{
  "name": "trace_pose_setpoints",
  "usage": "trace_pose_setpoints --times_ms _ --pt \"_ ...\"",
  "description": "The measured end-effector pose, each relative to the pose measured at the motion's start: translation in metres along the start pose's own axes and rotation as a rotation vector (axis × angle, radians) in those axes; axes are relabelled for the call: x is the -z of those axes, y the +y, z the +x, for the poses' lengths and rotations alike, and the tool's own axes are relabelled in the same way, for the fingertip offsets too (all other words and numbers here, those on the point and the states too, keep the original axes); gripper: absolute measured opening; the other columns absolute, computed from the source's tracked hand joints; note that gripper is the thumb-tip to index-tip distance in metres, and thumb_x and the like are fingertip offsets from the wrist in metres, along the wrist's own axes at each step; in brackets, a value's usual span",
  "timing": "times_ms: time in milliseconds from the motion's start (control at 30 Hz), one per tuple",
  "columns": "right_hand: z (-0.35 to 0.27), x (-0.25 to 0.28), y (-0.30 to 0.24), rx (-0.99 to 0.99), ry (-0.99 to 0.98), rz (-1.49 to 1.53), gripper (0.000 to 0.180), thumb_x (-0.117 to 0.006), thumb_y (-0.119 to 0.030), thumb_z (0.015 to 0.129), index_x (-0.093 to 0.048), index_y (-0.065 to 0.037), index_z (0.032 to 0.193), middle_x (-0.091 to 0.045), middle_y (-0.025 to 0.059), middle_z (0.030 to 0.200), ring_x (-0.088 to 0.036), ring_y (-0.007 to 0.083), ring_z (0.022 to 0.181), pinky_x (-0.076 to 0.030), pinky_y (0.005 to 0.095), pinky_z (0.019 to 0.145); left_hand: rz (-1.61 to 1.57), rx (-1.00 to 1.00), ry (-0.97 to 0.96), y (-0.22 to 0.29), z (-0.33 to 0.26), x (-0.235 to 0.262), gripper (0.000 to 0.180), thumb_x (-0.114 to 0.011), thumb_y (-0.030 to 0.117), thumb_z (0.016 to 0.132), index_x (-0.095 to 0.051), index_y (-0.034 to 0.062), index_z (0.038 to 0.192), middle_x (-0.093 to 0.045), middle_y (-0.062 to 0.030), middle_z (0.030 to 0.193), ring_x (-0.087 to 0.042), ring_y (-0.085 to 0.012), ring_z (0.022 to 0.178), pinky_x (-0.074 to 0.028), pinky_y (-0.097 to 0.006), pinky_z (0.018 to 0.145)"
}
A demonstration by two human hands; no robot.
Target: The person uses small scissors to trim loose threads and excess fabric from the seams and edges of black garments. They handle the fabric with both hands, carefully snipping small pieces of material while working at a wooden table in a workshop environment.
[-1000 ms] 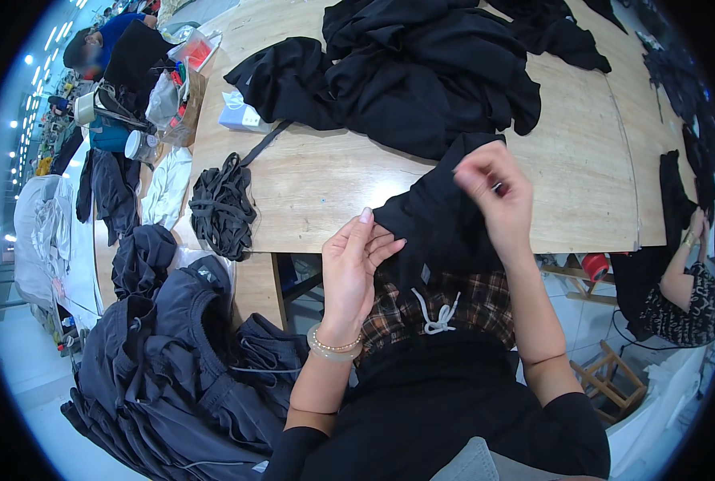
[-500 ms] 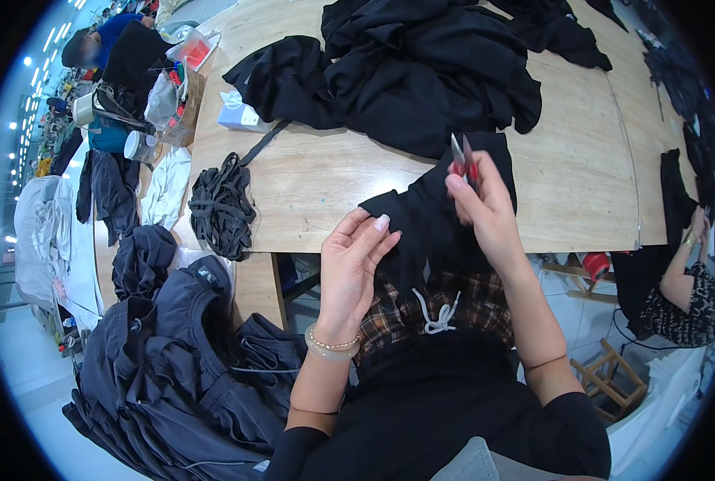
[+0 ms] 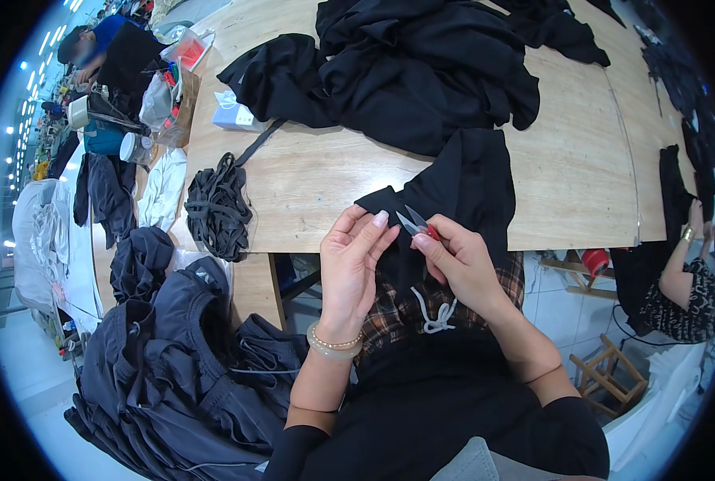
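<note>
My left hand [image 3: 356, 260] pinches the edge of a black garment piece [image 3: 470, 180] that lies over the table's near edge and hangs toward my lap. In my right hand [image 3: 462, 264] is a pair of red-handled thread snips [image 3: 416, 224], gripped by the handles. Their pointed blades are apart and aim up and left, close to my left fingertips and the held cloth edge. Whether the blades touch the cloth or a thread, I cannot tell.
A heap of black garments [image 3: 405, 72] covers the table's far middle. To the left are a tissue box [image 3: 237, 114] and a bundle of dark strips [image 3: 217, 207]. Dark clothes [image 3: 173, 361] pile up at lower left. A wooden stool [image 3: 610, 375] and another person's arm [image 3: 682, 256] are at right.
My right hand has come down and left with the snips, which now point toward my left fingertips. My left hand keeps its hold on the cloth with hardly any shift.
</note>
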State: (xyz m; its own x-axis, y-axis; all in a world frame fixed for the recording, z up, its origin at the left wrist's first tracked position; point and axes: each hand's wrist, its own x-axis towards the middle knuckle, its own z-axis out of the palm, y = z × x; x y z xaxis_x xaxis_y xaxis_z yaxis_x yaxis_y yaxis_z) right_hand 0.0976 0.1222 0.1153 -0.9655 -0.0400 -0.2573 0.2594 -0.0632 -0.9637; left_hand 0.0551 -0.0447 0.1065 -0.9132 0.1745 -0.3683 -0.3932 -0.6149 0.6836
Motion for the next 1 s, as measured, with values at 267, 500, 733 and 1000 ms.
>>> trace_pose_setpoints --times_ms 267,500,733,1000 --pt "0.005 -0.002 -0.003 0.056 0.001 0.114 0.019 -0.059 -0.019 0.103 -0.059 -0.003 0.094 -0.051 -0.0032 0.066 -0.046 0.0017 0.058 -0.034 0.0207 0.052 -0.011 0.024 0.034 0.001 -0.001 -0.006 0.015 -0.066 -0.002 0.094 -0.06 -0.0008 0.108 -0.068 -0.0074 0.094 -0.07 -0.0139 0.087 -0.061 -0.028 0.084" --pt "0.032 0.005 -0.016 0.468 0.116 -0.311 0.022 -0.072 -0.007 0.09 -0.066 -0.003 0.111 -0.058 0.0019 0.085 -0.053 0.0078 0.08 -0.043 0.0246 0.069 -0.062 0.023 -0.015 -0.001 0.001 0.004 0.014 -0.063 0.003 0.097 -0.062 0.0008 0.11 -0.07 -0.0091 0.102 -0.07 -0.0155 0.092 -0.061 -0.03 0.087" --pt "0.061 -0.003 -0.001 0.731 0.128 -0.485 0.02 -0.073 0.004 0.072 -0.068 -0.002 0.09 -0.06 0.008 0.077 -0.059 0.0221 0.073 -0.047 0.0309 0.067 0.026 0.032 0.049 0.007 0.002 -0.001 0.017 -0.064 0.001 0.096 -0.059 -0.0034 0.112 -0.069 -0.0098 0.099 -0.07 -0.0142 0.09 -0.06 -0.027 0.087" --pt "0.069 0.008 -0.008 0.278 0.073 -0.154 0.015 -0.072 -0.014 0.093 -0.067 0.0 0.094 -0.058 -0.0034 0.08 -0.051 0.0039 0.077 -0.044 0.0237 0.07 0.148 -0.011 0.064 0.017 0.002 0.006 0.023 -0.067 -0.002 0.093 -0.057 -0.0026 0.114 -0.068 -0.0093 0.098 -0.07 -0.0138 0.089 -0.06 -0.028 0.087"
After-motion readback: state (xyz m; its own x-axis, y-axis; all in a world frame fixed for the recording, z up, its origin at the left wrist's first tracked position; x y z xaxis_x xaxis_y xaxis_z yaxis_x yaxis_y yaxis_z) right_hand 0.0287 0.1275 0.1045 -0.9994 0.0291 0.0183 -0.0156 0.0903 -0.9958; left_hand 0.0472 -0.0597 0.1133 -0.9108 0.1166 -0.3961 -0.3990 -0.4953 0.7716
